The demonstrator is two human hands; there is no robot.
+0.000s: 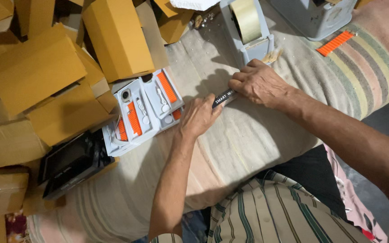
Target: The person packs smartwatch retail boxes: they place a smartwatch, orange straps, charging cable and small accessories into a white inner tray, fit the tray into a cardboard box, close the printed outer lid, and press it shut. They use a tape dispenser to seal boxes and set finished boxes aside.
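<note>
We see a slim black box [224, 97] on the striped cloth [248, 135], pinched btwn both hands: left hand [199, 118] grips its near end, right hand [260, 83] its far end, tape dispenser [247, 31] just behind.

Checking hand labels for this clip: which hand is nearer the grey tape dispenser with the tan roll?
Right. The right hand lies just below the grey tape dispenser, almost touching its base; the left hand is farther down-left.

Matt brown cardboard boxes [37, 67]; a glossy black box [224, 97]; a smooth grey plastic tape dispenser [248, 40]; a coarse striped woven cloth [257, 139].
</note>
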